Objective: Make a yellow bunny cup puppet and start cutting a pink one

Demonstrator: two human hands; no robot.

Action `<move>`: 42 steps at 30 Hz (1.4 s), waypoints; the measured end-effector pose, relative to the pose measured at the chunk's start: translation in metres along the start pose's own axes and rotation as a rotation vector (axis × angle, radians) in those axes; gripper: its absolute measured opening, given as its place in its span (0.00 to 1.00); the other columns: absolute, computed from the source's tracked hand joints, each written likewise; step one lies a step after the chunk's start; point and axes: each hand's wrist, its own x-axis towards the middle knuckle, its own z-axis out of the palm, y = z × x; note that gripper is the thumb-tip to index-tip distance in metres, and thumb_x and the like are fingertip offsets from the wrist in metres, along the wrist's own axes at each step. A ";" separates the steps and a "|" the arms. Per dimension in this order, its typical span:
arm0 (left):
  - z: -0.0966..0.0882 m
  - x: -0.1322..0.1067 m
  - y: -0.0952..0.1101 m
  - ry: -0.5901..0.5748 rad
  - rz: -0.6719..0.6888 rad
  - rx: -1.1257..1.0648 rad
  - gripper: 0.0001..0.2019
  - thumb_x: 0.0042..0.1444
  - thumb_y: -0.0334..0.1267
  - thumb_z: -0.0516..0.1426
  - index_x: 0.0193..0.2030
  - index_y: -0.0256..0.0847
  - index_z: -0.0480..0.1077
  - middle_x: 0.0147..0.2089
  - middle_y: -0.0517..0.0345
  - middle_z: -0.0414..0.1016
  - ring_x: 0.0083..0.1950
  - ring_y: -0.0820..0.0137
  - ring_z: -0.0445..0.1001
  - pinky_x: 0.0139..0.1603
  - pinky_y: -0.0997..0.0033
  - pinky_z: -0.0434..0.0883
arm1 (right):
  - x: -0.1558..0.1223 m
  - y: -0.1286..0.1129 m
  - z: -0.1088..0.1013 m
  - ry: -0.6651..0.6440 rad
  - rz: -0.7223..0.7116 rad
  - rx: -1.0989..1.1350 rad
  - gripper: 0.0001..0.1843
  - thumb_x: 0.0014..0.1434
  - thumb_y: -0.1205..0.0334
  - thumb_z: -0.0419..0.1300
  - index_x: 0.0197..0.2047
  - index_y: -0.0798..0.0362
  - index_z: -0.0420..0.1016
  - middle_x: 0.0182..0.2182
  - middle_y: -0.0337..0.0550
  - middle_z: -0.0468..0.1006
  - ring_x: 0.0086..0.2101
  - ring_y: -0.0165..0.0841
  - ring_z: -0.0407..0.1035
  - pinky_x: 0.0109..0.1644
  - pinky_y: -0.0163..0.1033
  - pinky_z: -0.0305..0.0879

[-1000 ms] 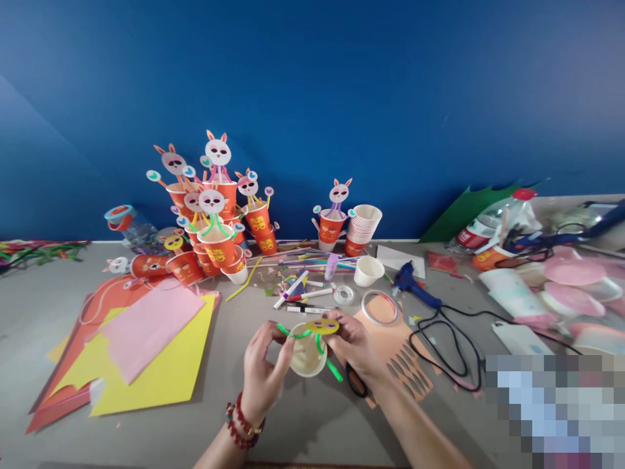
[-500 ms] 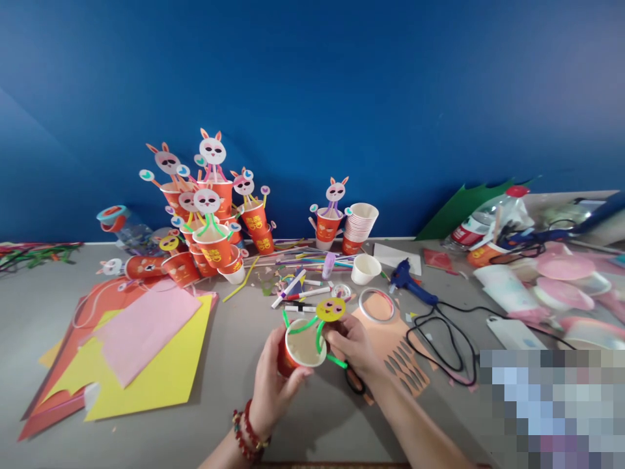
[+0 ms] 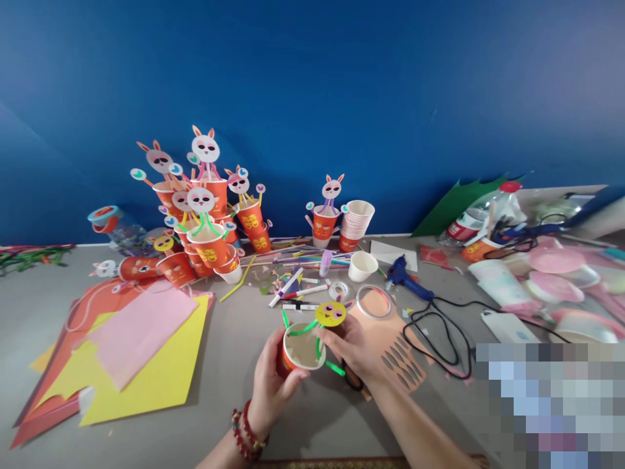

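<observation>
A paper cup (image 3: 303, 345), orange-red outside and white inside, is gripped by my left hand (image 3: 271, 378), with the thumb along its near side. Green pipe cleaners (image 3: 334, 369) bend out over its rim on both sides. Above the cup's right edge sits a yellow paper face (image 3: 331, 314) with pink-and-dark eyes and small ears. My right hand (image 3: 352, 345) closes on the green pipe cleaner just under that face, thumb against it at the rim. The rest of its fingers are partly hidden behind the face and stem.
Finished rabbit cups (image 3: 209, 244) cluster at the left back. Behind my hands lie markers (image 3: 286, 288), a tape roll (image 3: 374, 302), a white cup (image 3: 362, 266) and a cup stack (image 3: 357, 221). A blue glue gun (image 3: 407, 279) trails its cord; coloured paper (image 3: 190, 365) lies left.
The yellow face has tilted so its front and ears show more. My right thumb has shifted closer to the rim. The view has turned slightly; the left hand still holds the cup.
</observation>
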 end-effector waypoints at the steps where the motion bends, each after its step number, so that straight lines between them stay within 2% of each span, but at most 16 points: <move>1: 0.000 0.000 0.001 -0.011 0.004 0.018 0.32 0.57 0.56 0.61 0.63 0.43 0.62 0.52 0.45 0.77 0.49 0.55 0.79 0.49 0.58 0.77 | 0.000 0.001 0.001 0.010 -0.009 0.012 0.20 0.53 0.42 0.67 0.33 0.52 0.73 0.26 0.40 0.74 0.27 0.33 0.68 0.32 0.36 0.69; 4: 0.000 0.001 0.002 -0.026 0.017 0.070 0.33 0.56 0.57 0.61 0.63 0.43 0.62 0.53 0.44 0.76 0.50 0.54 0.79 0.49 0.57 0.76 | 0.001 0.002 0.003 0.046 -0.029 0.029 0.19 0.53 0.44 0.68 0.29 0.52 0.72 0.25 0.39 0.72 0.25 0.31 0.65 0.30 0.35 0.67; 10: 0.000 -0.002 -0.001 -0.057 0.040 0.126 0.34 0.56 0.56 0.62 0.64 0.44 0.60 0.56 0.42 0.75 0.53 0.52 0.78 0.52 0.55 0.76 | -0.001 0.003 0.003 0.060 -0.059 -0.075 0.18 0.56 0.51 0.65 0.24 0.52 0.67 0.21 0.35 0.64 0.22 0.28 0.57 0.26 0.33 0.58; 15: 0.000 -0.003 0.000 -0.027 0.062 0.168 0.34 0.55 0.54 0.63 0.65 0.45 0.60 0.56 0.43 0.75 0.53 0.53 0.78 0.52 0.56 0.76 | -0.001 0.003 0.001 0.059 -0.117 -0.143 0.16 0.58 0.57 0.64 0.23 0.52 0.65 0.21 0.35 0.63 0.23 0.28 0.57 0.26 0.32 0.57; 21: 0.001 -0.001 0.004 -0.007 0.083 0.188 0.34 0.56 0.56 0.62 0.65 0.44 0.60 0.55 0.43 0.76 0.52 0.54 0.79 0.51 0.57 0.77 | -0.001 0.005 -0.001 0.035 -0.148 -0.133 0.13 0.61 0.54 0.63 0.29 0.54 0.74 0.24 0.39 0.71 0.25 0.30 0.65 0.29 0.33 0.64; 26: 0.001 -0.002 0.005 -0.022 0.098 0.177 0.34 0.55 0.55 0.64 0.65 0.46 0.61 0.55 0.44 0.76 0.52 0.54 0.79 0.51 0.58 0.77 | -0.002 0.011 -0.002 0.049 -0.135 -0.181 0.17 0.61 0.55 0.63 0.24 0.53 0.69 0.21 0.37 0.66 0.23 0.29 0.62 0.28 0.33 0.62; 30: 0.002 -0.002 0.003 0.003 0.035 0.113 0.34 0.53 0.54 0.65 0.64 0.46 0.63 0.55 0.45 0.77 0.51 0.53 0.79 0.51 0.57 0.77 | -0.002 0.009 -0.001 0.061 -0.144 -0.169 0.20 0.60 0.53 0.64 0.22 0.53 0.66 0.19 0.35 0.63 0.21 0.27 0.58 0.24 0.32 0.58; 35: 0.002 -0.001 0.000 -0.014 -0.055 -0.009 0.32 0.54 0.54 0.64 0.62 0.44 0.64 0.53 0.45 0.77 0.50 0.54 0.79 0.50 0.58 0.77 | -0.001 0.008 -0.006 0.125 -0.079 -0.090 0.18 0.58 0.47 0.64 0.30 0.54 0.74 0.23 0.40 0.71 0.22 0.30 0.65 0.25 0.33 0.63; 39: 0.002 0.001 0.003 -0.048 -0.010 0.048 0.32 0.55 0.55 0.63 0.62 0.44 0.63 0.53 0.45 0.77 0.49 0.55 0.79 0.49 0.58 0.77 | -0.001 0.010 -0.008 0.187 -0.080 -0.089 0.17 0.57 0.49 0.65 0.29 0.54 0.72 0.22 0.39 0.70 0.22 0.29 0.64 0.24 0.33 0.62; 42: 0.002 0.003 0.009 -0.068 0.061 0.144 0.32 0.56 0.56 0.62 0.63 0.45 0.62 0.53 0.44 0.77 0.50 0.54 0.80 0.49 0.58 0.77 | 0.000 0.007 -0.007 0.224 -0.103 -0.157 0.17 0.58 0.53 0.63 0.23 0.53 0.67 0.20 0.36 0.65 0.21 0.28 0.60 0.23 0.32 0.59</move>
